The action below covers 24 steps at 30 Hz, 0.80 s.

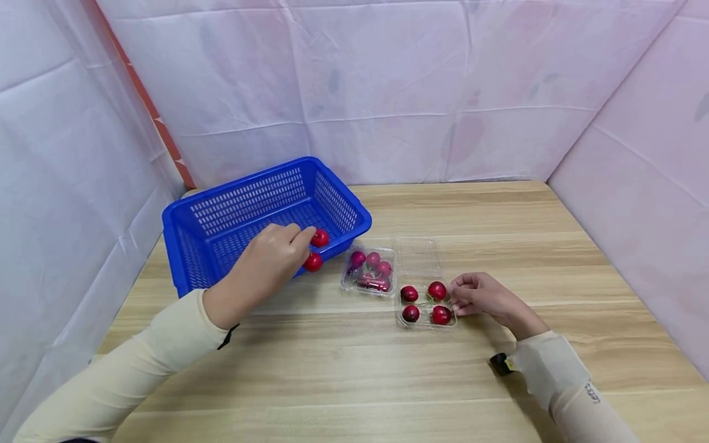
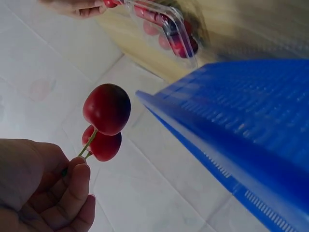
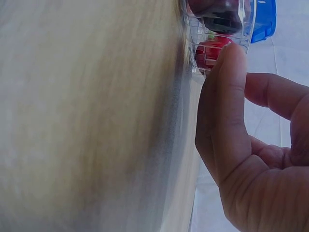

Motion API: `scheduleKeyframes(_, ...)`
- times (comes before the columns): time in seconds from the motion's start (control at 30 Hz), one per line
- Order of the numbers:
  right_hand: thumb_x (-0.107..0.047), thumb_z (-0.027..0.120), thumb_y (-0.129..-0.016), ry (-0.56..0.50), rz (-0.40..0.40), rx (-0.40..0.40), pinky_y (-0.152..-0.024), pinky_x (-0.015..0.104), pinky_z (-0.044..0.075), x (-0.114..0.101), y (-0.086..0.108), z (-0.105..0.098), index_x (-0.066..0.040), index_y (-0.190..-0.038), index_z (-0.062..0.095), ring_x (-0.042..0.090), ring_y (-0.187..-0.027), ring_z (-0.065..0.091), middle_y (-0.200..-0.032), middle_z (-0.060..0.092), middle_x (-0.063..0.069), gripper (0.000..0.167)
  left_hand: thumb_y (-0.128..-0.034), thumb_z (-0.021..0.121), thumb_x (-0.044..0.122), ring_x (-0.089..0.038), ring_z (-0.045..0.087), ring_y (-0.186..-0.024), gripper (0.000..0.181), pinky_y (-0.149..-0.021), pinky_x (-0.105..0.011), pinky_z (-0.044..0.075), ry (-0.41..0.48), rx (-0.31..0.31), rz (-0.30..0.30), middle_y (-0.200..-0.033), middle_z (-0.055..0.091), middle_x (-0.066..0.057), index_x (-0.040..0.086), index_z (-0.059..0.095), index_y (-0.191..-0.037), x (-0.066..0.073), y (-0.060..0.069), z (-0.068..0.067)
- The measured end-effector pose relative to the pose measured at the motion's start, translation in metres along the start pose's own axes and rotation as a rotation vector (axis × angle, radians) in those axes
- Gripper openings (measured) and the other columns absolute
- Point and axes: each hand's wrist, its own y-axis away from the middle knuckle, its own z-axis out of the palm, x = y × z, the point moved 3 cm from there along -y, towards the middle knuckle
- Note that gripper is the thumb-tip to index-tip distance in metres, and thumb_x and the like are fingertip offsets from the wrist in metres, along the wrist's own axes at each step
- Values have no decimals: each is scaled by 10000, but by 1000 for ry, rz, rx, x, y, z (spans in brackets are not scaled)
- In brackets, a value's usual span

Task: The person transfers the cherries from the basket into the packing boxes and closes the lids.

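Over the front right rim of a blue plastic basket (image 1: 183, 246), my left hand (image 1: 271, 255) pinches the green stems of a pair of red cherries (image 2: 107, 109). The cherries stick out past the fingertips, apart from the basket in the left wrist view. My right hand (image 1: 484, 298) holds the right edge of an open clear plastic box (image 1: 429, 325) with its fingertips. Several dark red cherries (image 1: 437, 290) lie spread inside, their stems toward the middle. In the right wrist view, one fingertip covers part of the box wall.
Left of the open box stands another clear box (image 1: 346, 284), full of cherries. The open box's clear lid (image 1: 418, 255) lies back on the wooden table (image 1: 343, 381). White cloth walls (image 1: 388, 147) rise behind and at both sides.
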Motion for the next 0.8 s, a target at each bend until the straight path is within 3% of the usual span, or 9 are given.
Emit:
scheduleKeyframes(0.3, -68, 474, -984, 4, 4, 5, -675, 275, 569, -1, 1, 1, 129, -1096, 478, 123, -723, 618, -832, 598, 64, 226, -839, 662, -18, -208, 627, -640, 216, -585, -303, 521, 27, 23, 56, -799, 678, -127, -47, 699, -1049, 13, -3, 14)
scheduleKeyframes(0.6, -69, 477, -983, 0, 1, -1, -676, 276, 569, 0, 0, 1, 139, -1110, 472, 131, -728, 623, -836, 603, 67, 244, -855, 675, 27, -166, 620, -640, 222, -616, -259, 538, 100, 6, 64, -787, 672, -83, -13, 697, -1072, 28, -7, 36)
scheduleKeyframes(0.8, -70, 476, -984, 5, 1, 2, -680, 282, 570, 0, 0, 1, 139, -1109, 474, 131, -730, 622, -838, 600, 72, 243, -853, 656, 9, -157, 605, -620, 212, -583, -259, 516, 118, 41, 97, -762, 654, -68, -19, 706, -1057, 41, -11, 44)
